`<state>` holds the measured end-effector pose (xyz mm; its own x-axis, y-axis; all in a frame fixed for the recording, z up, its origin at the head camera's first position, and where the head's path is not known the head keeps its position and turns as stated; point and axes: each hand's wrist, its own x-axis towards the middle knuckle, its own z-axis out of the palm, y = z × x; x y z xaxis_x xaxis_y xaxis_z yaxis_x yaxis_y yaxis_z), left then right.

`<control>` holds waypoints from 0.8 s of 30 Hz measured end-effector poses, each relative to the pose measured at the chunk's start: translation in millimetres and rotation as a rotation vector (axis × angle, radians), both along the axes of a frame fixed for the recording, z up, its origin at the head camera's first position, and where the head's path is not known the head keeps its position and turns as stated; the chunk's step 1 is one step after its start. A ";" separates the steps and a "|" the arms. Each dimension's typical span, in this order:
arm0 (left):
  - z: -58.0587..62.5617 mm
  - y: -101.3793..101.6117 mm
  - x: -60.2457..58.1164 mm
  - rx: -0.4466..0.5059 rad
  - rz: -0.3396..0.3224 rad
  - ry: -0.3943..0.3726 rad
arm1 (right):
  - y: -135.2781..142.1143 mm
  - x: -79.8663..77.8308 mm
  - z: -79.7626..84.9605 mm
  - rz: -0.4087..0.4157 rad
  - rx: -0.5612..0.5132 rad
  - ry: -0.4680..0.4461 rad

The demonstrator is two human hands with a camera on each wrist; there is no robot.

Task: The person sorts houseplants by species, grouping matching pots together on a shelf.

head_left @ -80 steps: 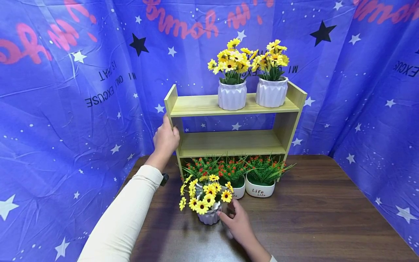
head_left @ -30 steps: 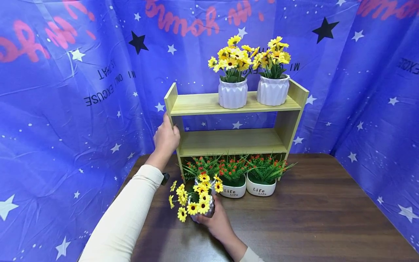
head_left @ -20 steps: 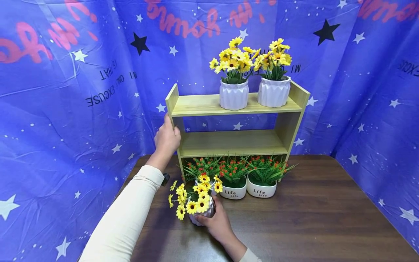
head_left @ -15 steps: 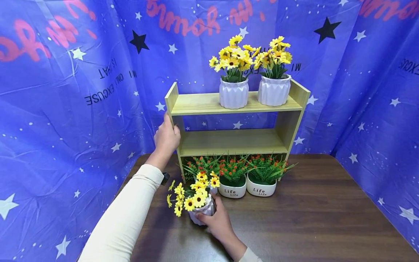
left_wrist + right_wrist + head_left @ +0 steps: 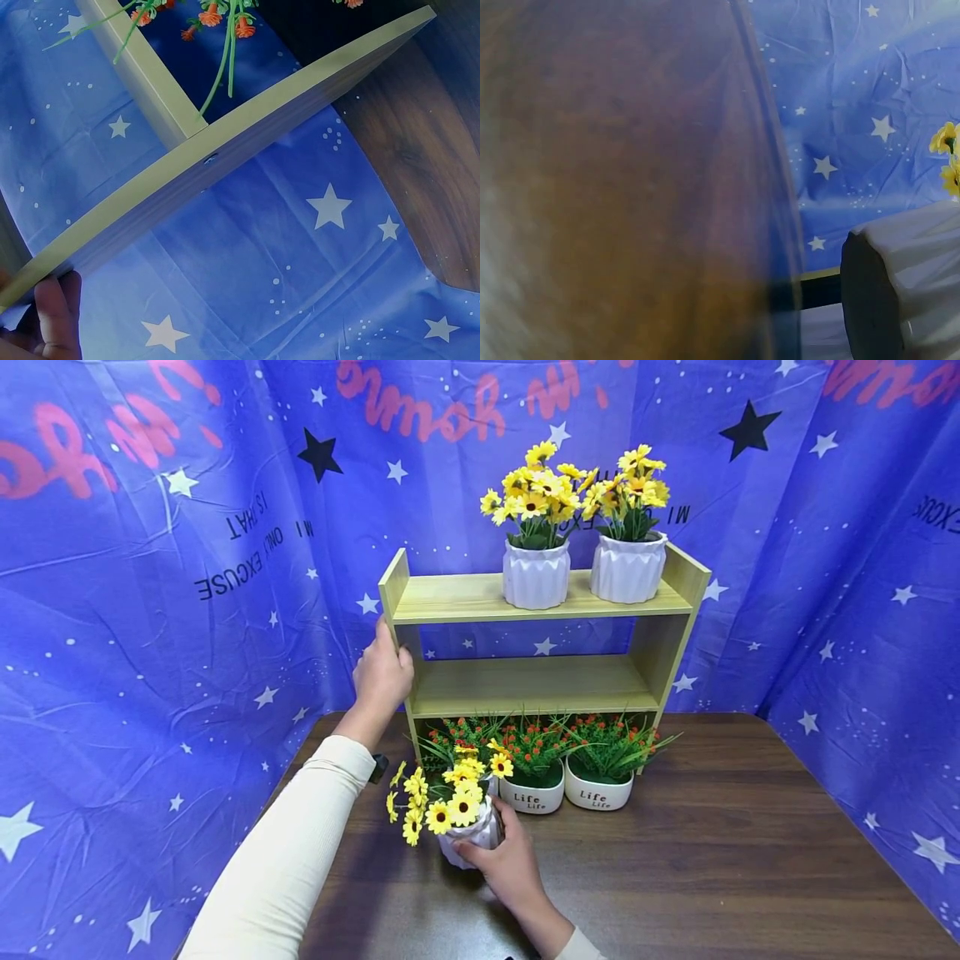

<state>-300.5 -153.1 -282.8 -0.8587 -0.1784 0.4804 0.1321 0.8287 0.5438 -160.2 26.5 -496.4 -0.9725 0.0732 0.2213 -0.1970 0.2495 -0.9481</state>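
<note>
My left hand [image 5: 382, 672] grips the left side panel of a light wooden shelf [image 5: 536, 685]; its fingers [image 5: 56, 315] show at the panel's edge in the left wrist view. In front of the shelf, my right hand [image 5: 510, 860] holds a white ribbed flowerpot [image 5: 472, 842] by its right side, thumb at the front. Yellow artificial daisies [image 5: 453, 802] lean out of this pot to the left. It is slightly tilted, low over the brown table. Two similar pots of yellow flowers, one left [image 5: 536, 577] and one right [image 5: 628, 568], stand on the top board.
Under the shelf stand white oval "Life" planters, one in the middle [image 5: 534, 795] and one right [image 5: 598, 792], with red-flowered greenery; more red flowers [image 5: 457, 735] show behind the held pot. A blue star-printed curtain [image 5: 187, 710] surrounds the brown table [image 5: 712, 860].
My right hand, earlier spread at the pot's right side, has closed round it and carried it left, then slightly right. The pot now stands more upright. My left hand has stayed on the shelf.
</note>
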 end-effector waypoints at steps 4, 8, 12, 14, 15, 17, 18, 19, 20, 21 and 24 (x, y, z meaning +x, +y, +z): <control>0.5 0.0 0.7 0.003 0.002 0.002 | 2.4 2.7 8.7 -0.031 0.021 0.026; -0.2 0.0 0.0 0.009 0.003 0.004 | 5.6 5.8 18.6 -0.054 0.022 0.047; -1.8 -0.7 -0.1 0.010 0.002 0.010 | 9.9 8.9 28.0 -0.063 -0.011 0.070; -2.4 -0.9 0.2 0.008 0.003 0.013 | 12.2 9.7 32.9 -0.065 -0.026 0.081; -2.7 -1.0 0.3 0.008 0.002 0.013 | 13.4 9.9 35.6 -0.063 -0.035 0.085; -2.9 -1.0 0.4 0.007 0.001 0.012 | 15.8 9.6 41.5 -0.058 -0.046 0.095; -2.9 -1.0 0.5 0.007 0.001 0.011 | 17.2 9.4 45.0 -0.053 -0.053 0.099; -2.8 -0.9 0.6 0.006 0.001 0.010 | 18.5 9.1 48.6 -0.049 -0.058 0.104; -2.8 -0.8 0.6 0.004 0.001 0.009 | 19.9 8.1 52.2 -0.044 -0.062 0.113; -2.5 -0.7 0.7 0.005 -0.001 0.011 | 21.5 7.5 56.5 -0.042 -0.067 0.122; -2.0 -0.7 0.8 0.005 -0.002 0.020 | 26.5 4.2 69.7 -0.035 -0.078 0.150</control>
